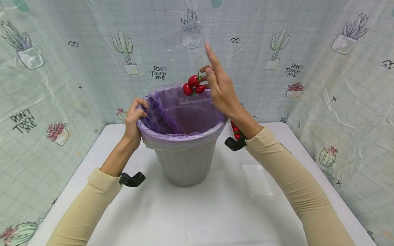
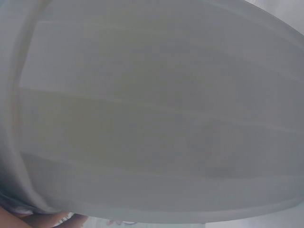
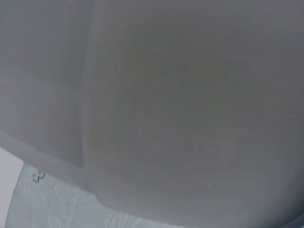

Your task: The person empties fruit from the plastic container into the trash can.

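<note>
A cluster of three red cherry tomatoes with green stems hangs just left of the right hand, at its fingertips. That hand pinches the cluster by its stem side, thumb and lower fingers drawn in, index finger pointing straight up. Glassy reflections show around the fruit; whether clear plastic is also in that hand, I cannot tell. The cluster appears over the far part of the mouth of a pale grey trash bin, which stands upright between the two hands.

A purple bag liner lines the bin and folds out over its rim. The left hand grips the rim on its own side, fingers hooked over the liner; the left wrist view shows mostly the bin's ribbed wall, and the right wrist view its side and overhanging rim.

Beneath the right wrist, partly hidden, lie more red tomatoes. Nearer the person, beside the right forearm, a clear plastic tray lies on the white surface. Each wrist carries a black mount, left and right, below rolled beige sleeves. Beyond both hands hangs a checked curtain printed with potted cacti and "DON'T TOUCH ME".
</note>
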Demonstrator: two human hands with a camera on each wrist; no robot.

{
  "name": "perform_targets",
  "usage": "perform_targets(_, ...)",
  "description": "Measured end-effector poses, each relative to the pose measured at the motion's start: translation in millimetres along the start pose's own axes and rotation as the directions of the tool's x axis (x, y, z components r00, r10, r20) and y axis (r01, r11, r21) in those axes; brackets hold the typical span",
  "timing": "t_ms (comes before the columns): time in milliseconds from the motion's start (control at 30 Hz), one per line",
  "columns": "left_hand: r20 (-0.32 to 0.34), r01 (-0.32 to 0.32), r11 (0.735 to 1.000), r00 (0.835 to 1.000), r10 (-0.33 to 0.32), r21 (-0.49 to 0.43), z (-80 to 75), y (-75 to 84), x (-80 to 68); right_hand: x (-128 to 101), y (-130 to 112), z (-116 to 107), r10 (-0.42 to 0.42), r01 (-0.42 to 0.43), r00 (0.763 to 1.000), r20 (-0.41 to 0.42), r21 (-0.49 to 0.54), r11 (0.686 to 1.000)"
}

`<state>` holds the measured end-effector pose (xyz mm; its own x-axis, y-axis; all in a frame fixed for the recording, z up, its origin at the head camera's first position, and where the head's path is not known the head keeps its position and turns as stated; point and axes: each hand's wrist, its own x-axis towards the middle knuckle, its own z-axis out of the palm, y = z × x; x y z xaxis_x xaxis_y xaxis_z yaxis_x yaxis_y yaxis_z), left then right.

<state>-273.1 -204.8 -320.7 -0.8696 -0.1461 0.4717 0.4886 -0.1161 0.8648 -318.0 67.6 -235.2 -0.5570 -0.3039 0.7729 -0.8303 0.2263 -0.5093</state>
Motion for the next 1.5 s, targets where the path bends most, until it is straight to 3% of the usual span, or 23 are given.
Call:
perform_targets(233, 0.003, 0.001, 1.000, 1.000, -0.001, -0.006, 0.1, -0.3, 0.8, -0.4, 0.3, -0.4, -0.041, 0.041, 0.999, 0.001, -0.029, 0.999)
perform_targets(667, 0.000, -0.007, 1.000, 1.000, 0.007, -0.012, 0.7, -0.1, 0.7, -0.3, -2.2, -0.6, -0.029, 0.029, 1.000, 0.006, 0.035, 0.999)
perform_targets(933, 0.001, 0.000, 1.000, 1.000, 0.000, -0.010, 0.8, 0.2, 0.2, -0.7, -1.6, -1.5, -0.047, 0.047, 0.999, 0.010, 0.021, 0.999)
perform_targets(1300, -0.006, -0.005, 1.000, 1.000, 0.005, -0.003, 1.5, 0.5, 0.4, 2.5, 0.2, -2.8, -0.159, 0.159, 0.987, 0.005, -0.021, 0.987)
perform_targets(1500, -0.003, -0.001, 1.000, 1.000, 0.001, 0.001, 1.7, 0.6, 0.3, 2.7, -1.4, -3.1, -0.179, 0.179, 0.984, 0.008, -0.050, 0.983)
